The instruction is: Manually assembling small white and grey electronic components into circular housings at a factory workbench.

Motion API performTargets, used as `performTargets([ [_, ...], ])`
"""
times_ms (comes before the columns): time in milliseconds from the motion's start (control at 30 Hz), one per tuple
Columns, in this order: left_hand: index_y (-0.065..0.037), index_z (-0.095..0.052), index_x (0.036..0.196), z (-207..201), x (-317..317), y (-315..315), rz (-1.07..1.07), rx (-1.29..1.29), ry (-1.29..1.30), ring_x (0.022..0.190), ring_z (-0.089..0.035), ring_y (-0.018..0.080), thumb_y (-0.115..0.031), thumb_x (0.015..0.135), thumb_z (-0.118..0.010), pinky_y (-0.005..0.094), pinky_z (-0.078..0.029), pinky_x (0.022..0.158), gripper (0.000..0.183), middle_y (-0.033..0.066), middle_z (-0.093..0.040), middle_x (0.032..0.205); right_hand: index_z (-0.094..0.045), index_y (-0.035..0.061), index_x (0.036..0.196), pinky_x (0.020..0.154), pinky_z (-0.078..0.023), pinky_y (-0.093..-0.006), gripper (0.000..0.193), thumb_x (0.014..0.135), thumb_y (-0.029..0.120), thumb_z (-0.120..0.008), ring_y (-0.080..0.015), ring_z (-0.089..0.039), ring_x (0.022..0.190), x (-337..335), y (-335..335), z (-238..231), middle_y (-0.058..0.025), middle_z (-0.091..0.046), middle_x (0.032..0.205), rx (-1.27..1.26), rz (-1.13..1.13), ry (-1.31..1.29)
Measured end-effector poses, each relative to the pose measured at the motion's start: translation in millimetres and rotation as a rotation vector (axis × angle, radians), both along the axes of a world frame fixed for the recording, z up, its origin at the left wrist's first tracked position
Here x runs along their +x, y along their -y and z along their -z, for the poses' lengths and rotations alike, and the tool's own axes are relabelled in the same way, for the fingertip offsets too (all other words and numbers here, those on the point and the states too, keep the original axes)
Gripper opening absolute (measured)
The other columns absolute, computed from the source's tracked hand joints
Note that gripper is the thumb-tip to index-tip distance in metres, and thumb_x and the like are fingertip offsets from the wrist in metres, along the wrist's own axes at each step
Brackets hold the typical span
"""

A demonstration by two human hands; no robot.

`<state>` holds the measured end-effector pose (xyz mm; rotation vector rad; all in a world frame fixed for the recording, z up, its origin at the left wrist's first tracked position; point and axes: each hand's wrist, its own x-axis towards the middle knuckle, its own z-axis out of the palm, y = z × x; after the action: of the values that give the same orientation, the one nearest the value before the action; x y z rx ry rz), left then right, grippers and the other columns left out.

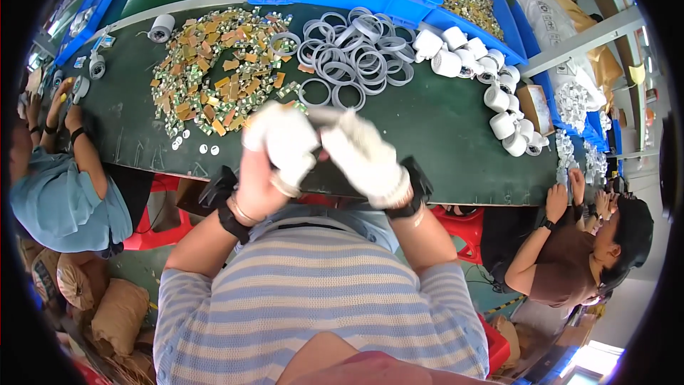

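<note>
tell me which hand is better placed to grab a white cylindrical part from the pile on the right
Right, likely: the right hand is nearer the white cylindrical parts, while the left hand would have to cross past it. Both hands are blurred, so their grip is unclear.

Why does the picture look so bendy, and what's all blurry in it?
In the head view, the wide fisheye lens bends the green table's edges and leaves black corners; in that view, the left hand and right hand look smeared, probably motion blur, while the grey rings look sharper; lower right, glare washes out.
</note>
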<state>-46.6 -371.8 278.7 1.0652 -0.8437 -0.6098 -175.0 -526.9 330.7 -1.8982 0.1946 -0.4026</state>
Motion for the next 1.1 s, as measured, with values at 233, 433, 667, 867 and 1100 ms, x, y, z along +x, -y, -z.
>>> performTargets([
  [233, -0.01, -0.043, 0.147, -23.6, 45.1, -24.8, -0.003, 0.213, -0.483, 0.102, -0.071, 0.0228, -0.024, 0.103, -0.067, 0.0364, -0.062, 0.083, 0.053, 0.011, -0.064, 0.123, -0.065, 0.0065, 0.123, 0.08, -0.057, -0.0426, 0.032, 0.092, 0.011, -0.071, -0.0335, -0.07, 0.088, 49.9, 27.5, 56.8, -0.0161, -0.069, 0.102, -0.672, 0.3, 0.08],
  [433, -0.009, -0.05, 0.14, -21.7, 23.3, -30.2, 0.093, 0.309, 0.185, 0.106, -0.069, 0.0168, -0.016, 0.086, -0.089, 0.0338, -0.057, 0.093, 0.067, 0.0064, -0.067, 0.119, -0.054, 0.0016, 0.134, 0.06, -0.045, -0.0282, 0.042, 0.097, 0.015, -0.069, -0.0114, -0.05, 0.068, -27.1, 20.6, 12.4, -0.0085, -0.062, 0.102, 1.235, 0.164, 0.224],
  [667, -0.017, -0.062, 0.139, -41.3, 8.0, -7.4, 0.114, 0.361, 0.962, 0.087, -0.074, 0.0304, -0.026, 0.077, -0.091, 0.0382, -0.062, 0.075, 0.069, 0.0135, -0.07, 0.12, -0.049, 0.0023, 0.139, 0.061, -0.043, -0.0294, 0.041, 0.102, 0.013, -0.061, -0.0122, -0.044, 0.068, -54.3, -2.6, 7.9, -0.0055, -0.053, 0.096, 1.516, 0.124, 0.291],
  [867, -0.021, -0.068, 0.132, -43.2, 2.1, -2.7, 0.078, 0.297, 1.15, 0.072, -0.067, 0.0267, -0.032, 0.077, -0.088, 0.0379, -0.057, 0.064, 0.06, 0.007, -0.069, 0.109, -0.041, 0.003, 0.152, 0.053, -0.042, -0.0286, 0.059, 0.098, 0.01, -0.064, -0.0123, -0.045, 0.062, -56.7, -2.6, 15.5, -0.0076, -0.056, 0.096, 1.727, 0.074, 0.314],
  [1100, -0.02, -0.07, 0.121, -57.7, 27.2, -13.8, 0.32, 0.291, 1.455, 0.076, -0.066, 0.0236, -0.017, 0.066, -0.082, 0.037, -0.056, 0.065, 0.056, 0.0067, -0.067, 0.115, -0.041, -0.0076, 0.149, 0.041, -0.041, -0.024, 0.055, 0.101, 0.012, -0.059, -0.0122, -0.052, 0.058, -52.3, 16.0, 24.5, -0.0123, -0.058, 0.09, 1.786, -0.399, 0.011],
])
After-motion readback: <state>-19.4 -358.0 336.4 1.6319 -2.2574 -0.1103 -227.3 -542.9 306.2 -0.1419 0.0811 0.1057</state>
